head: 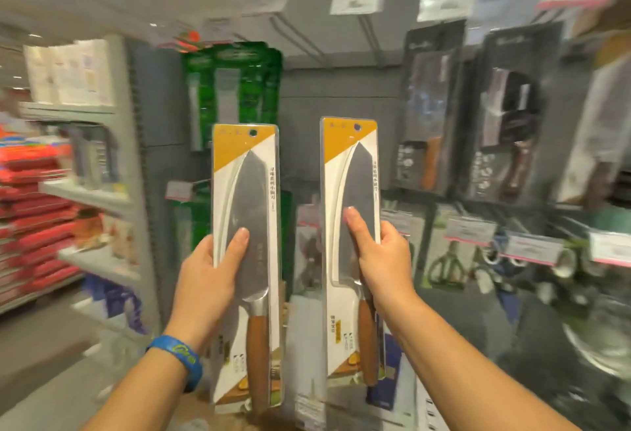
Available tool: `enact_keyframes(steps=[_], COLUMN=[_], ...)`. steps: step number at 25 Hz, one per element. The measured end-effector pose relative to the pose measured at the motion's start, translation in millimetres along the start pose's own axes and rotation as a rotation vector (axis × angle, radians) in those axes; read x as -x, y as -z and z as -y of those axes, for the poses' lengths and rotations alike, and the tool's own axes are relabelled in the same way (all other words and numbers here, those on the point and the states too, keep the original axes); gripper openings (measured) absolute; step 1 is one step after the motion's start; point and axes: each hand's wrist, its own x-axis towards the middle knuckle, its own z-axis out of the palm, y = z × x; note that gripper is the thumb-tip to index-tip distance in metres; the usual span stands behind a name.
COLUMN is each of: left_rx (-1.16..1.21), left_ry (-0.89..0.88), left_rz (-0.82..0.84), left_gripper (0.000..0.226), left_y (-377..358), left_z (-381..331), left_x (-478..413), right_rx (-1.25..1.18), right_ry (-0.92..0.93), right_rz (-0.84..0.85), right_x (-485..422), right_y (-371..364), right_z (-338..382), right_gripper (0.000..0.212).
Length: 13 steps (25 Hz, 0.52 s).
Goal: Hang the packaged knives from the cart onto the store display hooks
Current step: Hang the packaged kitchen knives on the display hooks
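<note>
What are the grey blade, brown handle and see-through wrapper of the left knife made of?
Grey blade: probably steel, dull brushed sheen. Brown handle: looks like varnished wood, glossy orange-brown, maybe imitation. See-through wrapper: likely clear plastic, glare streaks, over white-and-yellow printed card.

The left packaged knife (251,191) and the right packaged knife (356,185) are held upright side by side at the centre of the frame, with a gap between them. Each has a broad grey blade pointing up, a wooden handle below, and a white card with a yellow corner and hanging hole. Metal display hooks (297,39) jut out above them.
</note>
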Motion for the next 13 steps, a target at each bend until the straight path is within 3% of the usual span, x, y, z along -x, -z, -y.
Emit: enact_keyframes(steps=[7,13], left_rx=[0.156,0.294], left_ry=[-0.073,-0.107], left_rz=[0.305,0.450], left_gripper=[0.049,0.046], left_y=[-127,-239], left_z=[-10,-57], left_x=[-23,-4], right_rx=[0.222,0.273], right_ry=[-0.063,-0.022], right_rz=[-0.378,-0.501], right_x=[-24,-50], right_y=[109,204], right_z=[3,23], right_gripper=[0.078,0.061])
